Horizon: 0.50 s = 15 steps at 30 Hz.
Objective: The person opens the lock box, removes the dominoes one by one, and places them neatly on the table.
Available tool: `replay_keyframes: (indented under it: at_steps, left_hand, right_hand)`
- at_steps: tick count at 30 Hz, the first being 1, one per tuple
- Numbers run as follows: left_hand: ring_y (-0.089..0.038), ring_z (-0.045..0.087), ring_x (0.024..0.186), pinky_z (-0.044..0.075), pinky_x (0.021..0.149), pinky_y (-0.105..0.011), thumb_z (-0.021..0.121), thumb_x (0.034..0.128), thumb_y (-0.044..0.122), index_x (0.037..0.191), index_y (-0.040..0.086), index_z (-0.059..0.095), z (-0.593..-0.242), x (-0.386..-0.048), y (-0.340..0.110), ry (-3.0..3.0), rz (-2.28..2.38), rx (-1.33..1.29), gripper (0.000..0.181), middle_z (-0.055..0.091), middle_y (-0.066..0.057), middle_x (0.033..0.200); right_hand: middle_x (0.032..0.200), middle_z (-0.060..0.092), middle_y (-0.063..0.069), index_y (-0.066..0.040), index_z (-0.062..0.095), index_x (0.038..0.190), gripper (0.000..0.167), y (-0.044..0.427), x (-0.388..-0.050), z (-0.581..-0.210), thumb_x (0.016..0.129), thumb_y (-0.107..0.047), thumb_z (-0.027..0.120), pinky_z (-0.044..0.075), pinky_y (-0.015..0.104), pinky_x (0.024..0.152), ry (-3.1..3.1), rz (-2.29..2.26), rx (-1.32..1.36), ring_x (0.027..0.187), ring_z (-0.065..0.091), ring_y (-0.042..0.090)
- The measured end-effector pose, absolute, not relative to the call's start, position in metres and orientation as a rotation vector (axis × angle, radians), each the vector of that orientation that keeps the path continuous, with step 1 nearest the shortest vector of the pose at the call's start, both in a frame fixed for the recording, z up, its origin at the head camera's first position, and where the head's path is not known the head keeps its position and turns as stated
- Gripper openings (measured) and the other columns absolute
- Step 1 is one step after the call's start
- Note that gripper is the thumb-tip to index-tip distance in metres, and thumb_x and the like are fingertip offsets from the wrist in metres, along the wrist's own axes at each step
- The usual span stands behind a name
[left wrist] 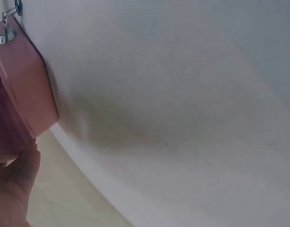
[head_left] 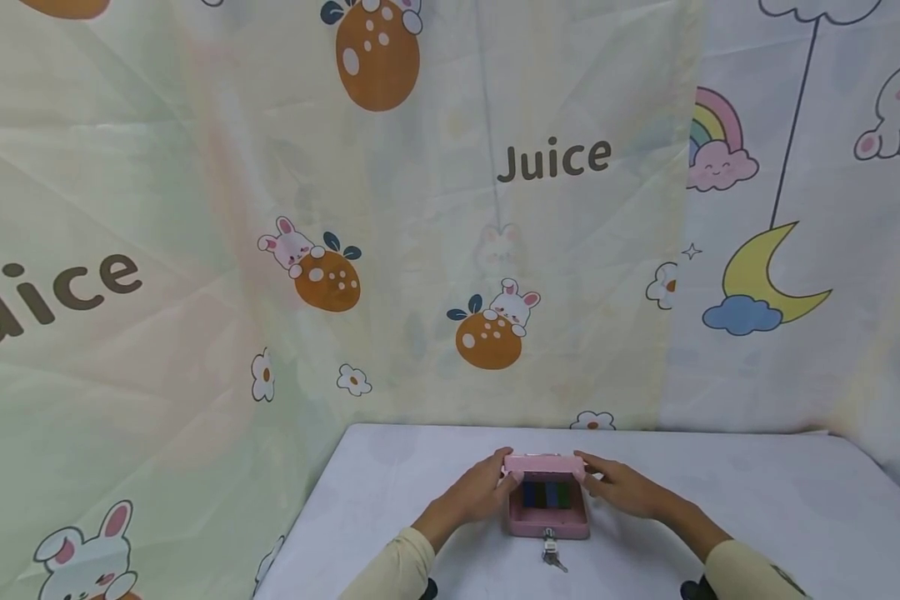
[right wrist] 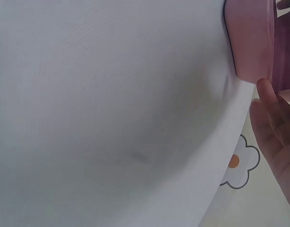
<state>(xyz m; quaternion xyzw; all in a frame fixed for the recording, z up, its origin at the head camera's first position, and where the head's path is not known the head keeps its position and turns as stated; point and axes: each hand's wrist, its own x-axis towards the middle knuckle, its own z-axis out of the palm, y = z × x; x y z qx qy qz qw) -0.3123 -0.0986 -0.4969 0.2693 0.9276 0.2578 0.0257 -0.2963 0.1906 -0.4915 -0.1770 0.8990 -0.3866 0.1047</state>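
Note:
A pink cash box (head_left: 549, 528) sits on the white table with its lid (head_left: 543, 464) tilted up at the back. Dark blue, black and green items (head_left: 546, 495) show inside, too small to identify. From the front lock hangs a bunch of keys (head_left: 552, 553). My left hand (head_left: 483, 487) grips the lid's left side, thumb toward the front. On the opposite side my right hand (head_left: 624, 486) holds the lid in the same way. In the left wrist view the silver lock (left wrist: 7, 35) stands out from the box's front. Both hands' far fingers are partly hidden by the lid.
The white table (head_left: 720, 475) extends on both sides of the box. Behind it and at the sides hang printed cloth curtains (head_left: 420, 333) with rabbits, oranges and flowers. The table's far edge lies a little beyond the box.

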Motion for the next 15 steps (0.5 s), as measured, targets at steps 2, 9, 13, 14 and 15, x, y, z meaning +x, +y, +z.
replay_keyframes:
  at_steps: [2,9,13,14,15]
  left_hand:
    - [-0.02,0.062,0.121,0.05,0.103,-0.037,0.037,0.1071,0.047,0.152,0.003,0.036,-0.495,-0.313,-0.098,2.871,0.813,0.838,0.063,0.059,-0.012,0.141]
    - [-0.019,0.063,0.116,0.051,0.1,-0.038,0.036,0.1064,0.051,0.15,0.003,0.038,-0.495,-0.319,-0.097,2.865,0.871,0.804,0.066,0.06,-0.011,0.14]
    - [-0.019,0.062,0.119,0.051,0.101,-0.038,0.037,0.1068,0.049,0.151,0.005,0.038,-0.499,-0.323,-0.096,2.868,0.869,0.769,0.063,0.058,-0.009,0.143]
    - [-0.019,0.062,0.119,0.051,0.101,-0.038,0.039,0.1073,0.045,0.151,0.004,0.039,-0.499,-0.324,-0.096,2.869,0.874,0.768,0.06,0.058,-0.01,0.143]
    - [-0.02,0.062,0.121,0.051,0.102,-0.038,0.04,0.1078,0.041,0.15,0.004,0.039,-0.5,-0.325,-0.095,2.879,0.867,0.771,0.057,0.058,-0.01,0.143]
  right_hand:
    - [0.134,0.059,0.022,-0.001,0.035,0.154,0.067,0.189,-0.297,-0.491,0.104,-0.044,0.049,0.053,0.049,0.083,2.66,-1.143,-0.504,0.097,0.065,0.023]
    - [0.136,0.058,0.023,-0.001,0.036,0.153,0.072,0.182,-0.301,-0.493,0.103,-0.052,0.046,0.056,0.047,0.08,2.652,-1.204,-0.348,0.091,0.067,0.022]
    - [0.137,0.058,0.022,-0.001,0.034,0.154,0.075,0.179,-0.303,-0.494,0.102,-0.054,0.047,0.058,0.044,0.079,2.638,-1.236,-0.281,0.091,0.067,0.021]
    - [0.137,0.058,0.022,-0.001,0.034,0.154,0.075,0.179,-0.303,-0.494,0.103,-0.054,0.046,0.058,0.043,0.079,2.642,-1.236,-0.276,0.091,0.066,0.021]
    - [0.136,0.058,0.022,-0.001,0.034,0.154,0.074,0.179,-0.303,-0.494,0.103,-0.053,0.046,0.058,0.043,0.078,2.646,-1.237,-0.279,0.091,0.066,0.021]
